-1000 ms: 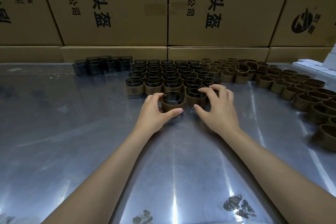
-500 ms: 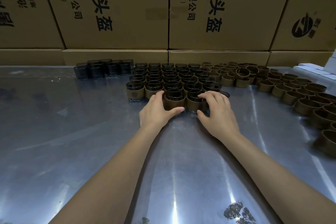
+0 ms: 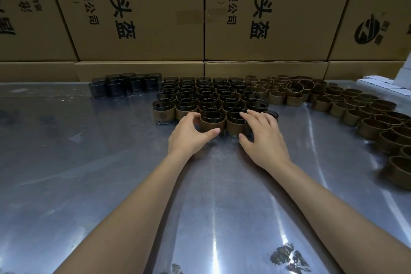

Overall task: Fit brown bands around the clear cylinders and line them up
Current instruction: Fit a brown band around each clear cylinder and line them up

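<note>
Both hands rest on the shiny scuffed metal tabletop [image 3: 111,184]: left hand [image 3: 189,134] curls around a brown-banded clear cylinder [image 3: 212,121], right hand [image 3: 263,138] around its neighbour [image 3: 235,123]. Beyond them stand banded rows [image 3: 211,93]; loose brown bands [image 3: 355,111] spread rightward, and printed cardboard cartons [image 3: 142,11] wall the back.

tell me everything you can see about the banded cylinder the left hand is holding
The clear glass-like cylinder with a brown band stands upright on the shiny metal table at the near edge of the block of banded cylinders. Its dark, open rim shows above the band, which wraps the lower wall. The left hand grips it, thumb across the near side of the band, fingers curled round the left. On its right it sits against a neighbouring banded cylinder, which the right hand touches.
</note>
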Motion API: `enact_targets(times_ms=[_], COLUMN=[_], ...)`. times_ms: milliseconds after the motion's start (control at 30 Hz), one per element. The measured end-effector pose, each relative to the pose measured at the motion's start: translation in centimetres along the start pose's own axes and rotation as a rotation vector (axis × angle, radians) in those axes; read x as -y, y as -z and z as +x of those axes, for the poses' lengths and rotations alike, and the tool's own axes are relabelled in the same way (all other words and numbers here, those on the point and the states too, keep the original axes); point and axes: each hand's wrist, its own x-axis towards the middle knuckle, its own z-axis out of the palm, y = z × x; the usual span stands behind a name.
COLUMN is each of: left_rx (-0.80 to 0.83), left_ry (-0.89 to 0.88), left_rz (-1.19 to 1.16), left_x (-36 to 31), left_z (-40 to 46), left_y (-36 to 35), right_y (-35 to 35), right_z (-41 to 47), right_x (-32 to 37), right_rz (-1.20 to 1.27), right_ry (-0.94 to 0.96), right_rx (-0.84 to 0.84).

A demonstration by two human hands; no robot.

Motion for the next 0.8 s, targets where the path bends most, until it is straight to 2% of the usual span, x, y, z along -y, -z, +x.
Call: enact_targets(times_ms=[200, 333, 400, 500, 567, 633, 700, 800], left_rx=[-0.005, -0.074, -0.103, -0.143, -0.163, -0.171, -0.203, -0.276], left_ry=[-0.021, -0.017, -0.049, -0.206, -0.348, -0.439, -0.42, -0.286], left_rz=[-0.095, -0.323, -0.335, -0.162, 0.1, 0.361, 0.467, 0.516], left_x=[0.1, 0.4, 0.6, 1.2, 2.4, 3.9, 5.6, 8.0], left_z=[-0.1, -0.3, -0.6, -1.1, -1.0, -0.2, 1.0, 3.3], left_y=[0.1, 0.4, 0.7, 1.6, 2.7, 4.3, 5.9, 7.4], right_y=[0.1, 0.4, 0.4, 0.0, -0.4, -0.7, -1.0, -1.6], right_z=[-0.1, -0.8, -1.3, -2.1, -2.6, -2.8, -2.7, -2.2], right_x=[0.2, 1.5, 2.7, 4.6, 5.5, 5.9, 6.0, 6.5], right_rz=[-0.025, -0.026, -0.028, -0.043, -0.056, -0.052, -0.022, -0.035], right_ry=[0.015, 0.149, 0.248, 0.406, 0.493, 0.499, 0.466, 0.454], right_rx=[-0.006, -0.127, -0.141, -0.04, 0.073, 0.145, 0.156, 0.141])
